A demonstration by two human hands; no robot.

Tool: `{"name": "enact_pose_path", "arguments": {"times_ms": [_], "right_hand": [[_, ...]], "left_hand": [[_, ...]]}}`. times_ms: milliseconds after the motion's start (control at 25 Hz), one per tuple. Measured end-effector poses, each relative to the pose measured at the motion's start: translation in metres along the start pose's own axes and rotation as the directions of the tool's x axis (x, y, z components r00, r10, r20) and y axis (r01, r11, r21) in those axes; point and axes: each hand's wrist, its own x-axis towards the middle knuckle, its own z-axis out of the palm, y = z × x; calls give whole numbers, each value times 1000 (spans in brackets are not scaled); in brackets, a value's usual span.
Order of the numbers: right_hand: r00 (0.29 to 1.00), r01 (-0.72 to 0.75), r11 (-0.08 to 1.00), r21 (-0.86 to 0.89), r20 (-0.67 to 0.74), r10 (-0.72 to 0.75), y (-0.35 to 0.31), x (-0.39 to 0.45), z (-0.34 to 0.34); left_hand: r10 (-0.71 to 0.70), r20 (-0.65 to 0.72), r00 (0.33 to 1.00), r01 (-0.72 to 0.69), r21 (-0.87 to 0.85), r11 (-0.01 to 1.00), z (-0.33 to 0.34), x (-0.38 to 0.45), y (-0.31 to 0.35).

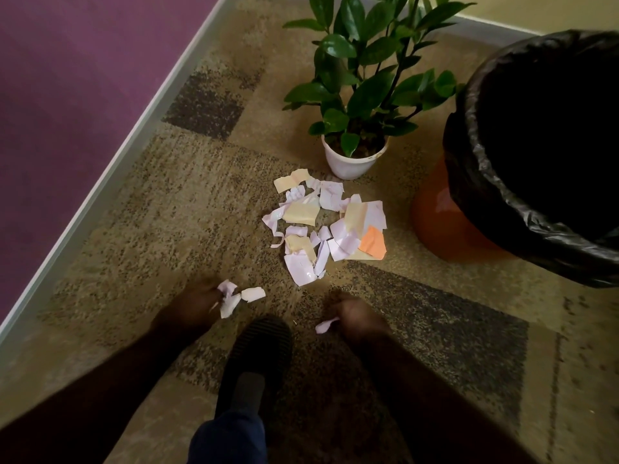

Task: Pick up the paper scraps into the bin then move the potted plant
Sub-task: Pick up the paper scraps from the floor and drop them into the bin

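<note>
Bare forearms, dark ribbed slipper (256, 356), navy trouser leg (227, 437)

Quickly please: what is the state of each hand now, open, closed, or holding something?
Left hand: closed, holding white paper scraps.
Right hand: closed, pinching one small paper scrap.

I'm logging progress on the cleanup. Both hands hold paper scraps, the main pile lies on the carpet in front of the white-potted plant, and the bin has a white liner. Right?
Not quite: the head view shows the bin is orange with a black liner, not white. The rest holds: left hand and right hand each hold paper scraps, and the pile lies before the white-potted plant.
</note>
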Motion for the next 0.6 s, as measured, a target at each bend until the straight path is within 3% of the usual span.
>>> {"name": "enact_pose_path", "arguments": {"times_ms": [160, 320, 480, 600], "right_hand": [[999, -41, 999, -15, 8, 41, -31, -10, -67], [983, 101, 995, 8, -156, -99, -72, -59, -168], [881, 223, 972, 70, -441, -170, -80, -135, -245], [781, 261, 942, 213, -620, -76, -54, -159, -285]], "left_hand": [[-102, -161, 982, 71, -184, 980, -33, 24, 18], [-92, -362, 928, 53, -114, 992, -88, 67, 66], [112, -499, 859, -199, -126, 972, -149, 99, 150], [237, -577, 781, -384, -145, 912, -185, 124, 214]]}}
